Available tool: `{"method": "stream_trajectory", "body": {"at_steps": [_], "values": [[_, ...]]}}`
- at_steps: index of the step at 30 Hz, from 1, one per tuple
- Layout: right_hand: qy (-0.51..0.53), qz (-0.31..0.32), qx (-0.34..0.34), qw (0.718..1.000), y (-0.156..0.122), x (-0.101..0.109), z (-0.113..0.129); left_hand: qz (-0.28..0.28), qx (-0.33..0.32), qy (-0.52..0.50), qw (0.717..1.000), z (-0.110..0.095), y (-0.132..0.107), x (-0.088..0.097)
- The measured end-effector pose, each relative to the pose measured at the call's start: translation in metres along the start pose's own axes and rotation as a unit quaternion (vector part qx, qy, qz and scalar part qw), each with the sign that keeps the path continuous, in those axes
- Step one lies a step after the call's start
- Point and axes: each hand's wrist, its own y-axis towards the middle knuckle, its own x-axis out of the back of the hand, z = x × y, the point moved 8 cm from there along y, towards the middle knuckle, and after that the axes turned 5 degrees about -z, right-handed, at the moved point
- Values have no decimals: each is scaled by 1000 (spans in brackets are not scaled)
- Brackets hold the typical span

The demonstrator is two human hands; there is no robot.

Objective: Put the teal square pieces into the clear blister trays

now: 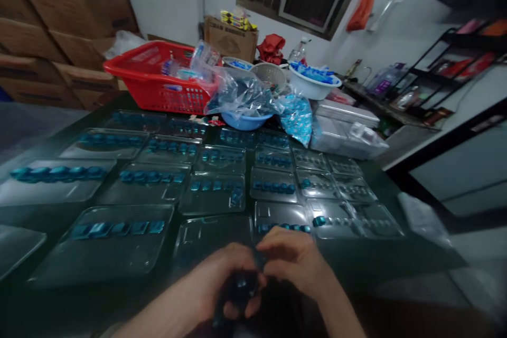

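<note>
Both my hands meet at the near edge of the dark table [415,253]. My left hand [222,285] is curled around a small dark blue object [241,288] that I cannot name. My right hand [293,261] has its fingers bent and pinched against the same object. Just beyond my hands lies a clear plastic blister tray [209,237] with nothing in it, and to its right another tray [281,219] holding a row of small blue pieces. Many more clear trays [214,190] with blue pieces cover the table.
A red basket [158,76] with packets stands at the back. Next to it are a blue bowl [243,121] under plastic bags, a white bowl [312,84] of blue items, a cardboard box [229,37] and stacked clear trays [344,127]. Cardboard boxes [51,21] line the left wall. A shelf [455,68] stands right.
</note>
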Motion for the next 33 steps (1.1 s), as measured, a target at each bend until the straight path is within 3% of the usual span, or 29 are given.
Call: {"method": "stream_trajectory", "body": {"at_steps": [3, 8, 14, 18, 22, 24, 26, 29, 31, 33], "values": [[-15, -29, 28, 999, -3, 5, 5, 14, -14, 40, 999, -1, 0, -3], [-59, -79, 58, 993, -15, 15, 9, -15, -13, 75, 997, -1, -2, -4], [19, -117, -36, 992, -25, 23, -13, -6, 7, 95, 995, 5, 5, -16], [85, -128, -50, 987, -27, 20, -23, 6, 15, 89, 996, 10, 12, -20], [86, -145, -65, 984, -33, 25, -19, -30, 22, 107, 994, 8, 8, -23], [22, -174, -55, 983, -37, 45, -14, -35, 32, 119, 992, 5, 3, -27], [-117, -260, -15, 958, -42, 86, -5, -29, 30, 120, 992, 1, 0, -30], [-332, -384, 43, 860, -51, 152, 0, -31, 10, 103, 994, -7, -1, -26], [-379, -385, 44, 840, -48, 182, -14, -35, 7, 89, 995, -10, 0, -22], [-410, -363, 40, 836, -43, 198, -29, -41, 14, 78, 996, -13, 0, -18]]}}
